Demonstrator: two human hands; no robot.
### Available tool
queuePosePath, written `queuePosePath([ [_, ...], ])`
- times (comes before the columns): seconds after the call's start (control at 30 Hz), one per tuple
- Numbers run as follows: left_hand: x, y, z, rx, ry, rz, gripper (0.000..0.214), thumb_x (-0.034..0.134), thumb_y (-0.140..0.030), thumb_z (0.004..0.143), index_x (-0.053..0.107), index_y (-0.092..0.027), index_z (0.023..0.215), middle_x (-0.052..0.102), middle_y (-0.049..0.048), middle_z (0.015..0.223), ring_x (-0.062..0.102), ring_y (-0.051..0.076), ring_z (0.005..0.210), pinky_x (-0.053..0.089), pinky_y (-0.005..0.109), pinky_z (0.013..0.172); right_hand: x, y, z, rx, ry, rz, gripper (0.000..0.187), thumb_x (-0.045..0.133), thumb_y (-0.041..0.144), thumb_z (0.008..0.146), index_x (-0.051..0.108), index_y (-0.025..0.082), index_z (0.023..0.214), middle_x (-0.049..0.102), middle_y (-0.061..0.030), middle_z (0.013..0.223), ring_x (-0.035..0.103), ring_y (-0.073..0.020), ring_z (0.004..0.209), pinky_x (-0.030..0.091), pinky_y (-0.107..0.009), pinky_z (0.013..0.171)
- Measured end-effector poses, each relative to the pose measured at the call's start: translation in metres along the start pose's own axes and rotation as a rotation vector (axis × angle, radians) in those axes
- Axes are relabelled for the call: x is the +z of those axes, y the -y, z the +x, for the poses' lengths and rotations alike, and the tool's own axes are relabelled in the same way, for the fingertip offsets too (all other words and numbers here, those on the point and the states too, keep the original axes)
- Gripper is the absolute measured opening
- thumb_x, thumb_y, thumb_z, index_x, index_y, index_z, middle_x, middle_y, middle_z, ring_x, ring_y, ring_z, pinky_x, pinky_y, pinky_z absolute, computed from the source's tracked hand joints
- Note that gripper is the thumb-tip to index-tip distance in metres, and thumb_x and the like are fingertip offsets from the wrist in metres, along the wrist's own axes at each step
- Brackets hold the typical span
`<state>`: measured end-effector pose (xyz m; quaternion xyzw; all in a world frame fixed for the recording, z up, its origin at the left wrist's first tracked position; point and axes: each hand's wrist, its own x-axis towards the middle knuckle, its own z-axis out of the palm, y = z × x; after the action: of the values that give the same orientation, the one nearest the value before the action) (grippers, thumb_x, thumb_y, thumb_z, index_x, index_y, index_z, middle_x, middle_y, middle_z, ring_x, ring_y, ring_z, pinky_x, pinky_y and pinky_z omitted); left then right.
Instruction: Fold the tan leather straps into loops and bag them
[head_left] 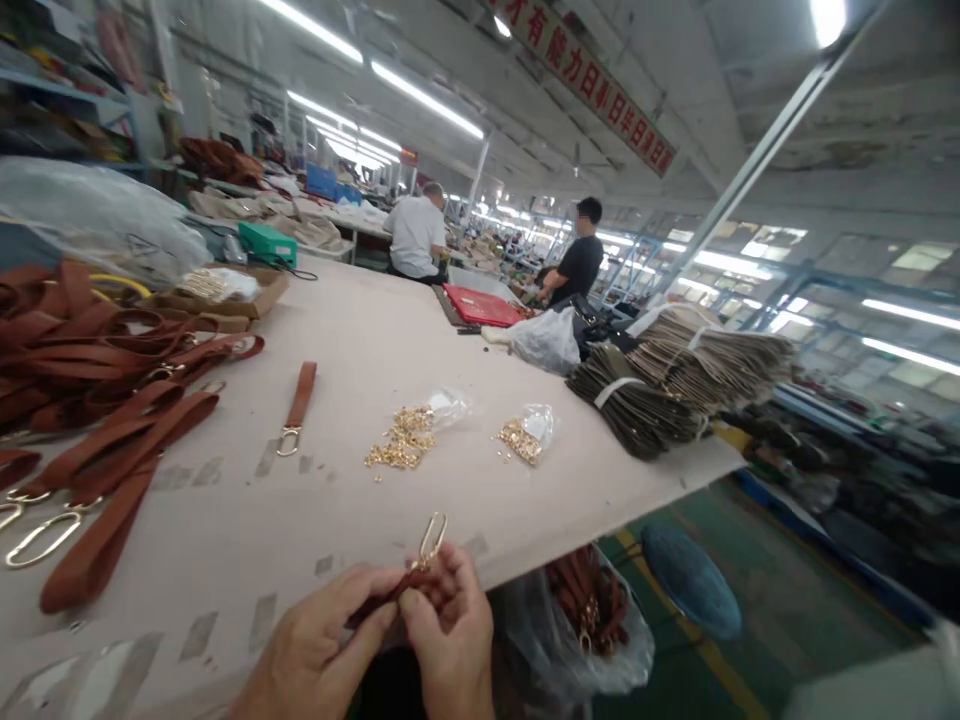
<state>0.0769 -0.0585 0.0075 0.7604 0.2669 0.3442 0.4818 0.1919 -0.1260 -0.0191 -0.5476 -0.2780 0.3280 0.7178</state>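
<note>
Between my two hands, at the table's front edge, is a brown leather strap with a gold oval clasp at its far end. My left hand pinches the strap from the left. Close beside it, my right hand grips the strap just below the clasp, its thumb on the leather. Much of the strap is hidden by the fingers. Farther up the table lies a short brown strap with a gold ring. A pile of small gold fittings is spread beyond my hands, beside a clear bag.
Brown straps are heaped at the left. A second bag of gold fittings and bundled dark pieces lie to the right. Below the table edge hangs a plastic-lined bin of straps, near a blue stool. Two people are farther back.
</note>
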Motion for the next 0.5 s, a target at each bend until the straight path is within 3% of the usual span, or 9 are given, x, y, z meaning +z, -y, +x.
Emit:
queuePosePath([
  [0.1, 0.014, -0.004, -0.002, -0.049, 0.044, 0.018, 0.016, 0.061, -0.035, 0.088, 0.072, -0.027, 0.097, 0.079, -0.0023, 0.095, 0.075, 0.015, 0.086, 0.057, 0.015, 0.081, -0.013, 0.019, -0.009, 0.034, 0.139, -0.095, 0.024, 0.061, 0.037, 0.086, 0.071, 0.016, 0.086, 0.075, -0.0059, 0.084, 0.069, -0.0208, 0.08, 0.055, -0.03, 0.076],
  [0.2, 0.029, 0.0, -0.005, -0.05, 0.117, 0.06, 0.02, 0.059, -0.035, 0.09, 0.065, -0.027, 0.107, 0.078, -0.0028, 0.095, 0.075, 0.014, 0.086, 0.058, 0.015, 0.079, -0.027, 0.026, -0.015, 0.023, 0.06, -0.132, 0.022, 0.062, 0.036, 0.084, 0.073, 0.017, 0.085, 0.074, -0.0035, 0.08, 0.068, -0.0198, 0.077, 0.054, -0.028, 0.074],
  [0.3, 0.032, 0.006, -0.007, 0.002, 0.06, 0.165, 0.026, 0.058, -0.038, 0.089, 0.061, -0.028, 0.113, 0.077, -0.0022, 0.095, 0.075, 0.015, 0.084, 0.06, 0.018, 0.077, -0.056, 0.017, -0.015, 0.001, -0.088, -0.145, 0.024, 0.065, 0.04, 0.083, 0.071, 0.018, 0.082, 0.072, -0.0029, 0.075, 0.067, -0.02, 0.071, 0.054, -0.029, 0.069],
  [0.4, 0.018, 0.016, -0.005, 0.014, -0.033, 0.295, 0.032, 0.059, -0.047, 0.086, 0.063, -0.027, 0.112, 0.077, -0.0006, 0.097, 0.075, 0.017, 0.081, 0.062, 0.021, 0.076, -0.112, -0.001, -0.009, 0.008, -0.326, -0.14, 0.027, 0.066, 0.046, 0.083, 0.068, 0.02, 0.08, 0.069, -0.0014, 0.071, 0.067, -0.0206, 0.068, 0.054, -0.031, 0.067],
  [0.5, 0.0, 0.027, -0.002, -0.05, -0.065, 0.381, 0.037, 0.058, -0.055, 0.085, 0.064, -0.028, 0.109, 0.077, -0.0028, 0.099, 0.075, 0.018, 0.082, 0.061, 0.025, 0.082, -0.186, -0.02, 0.005, 0.054, -0.572, -0.113, 0.025, 0.064, 0.045, 0.086, 0.064, 0.02, 0.084, 0.066, 0.0015, 0.069, 0.066, -0.0177, 0.064, 0.054, -0.03, 0.064],
])
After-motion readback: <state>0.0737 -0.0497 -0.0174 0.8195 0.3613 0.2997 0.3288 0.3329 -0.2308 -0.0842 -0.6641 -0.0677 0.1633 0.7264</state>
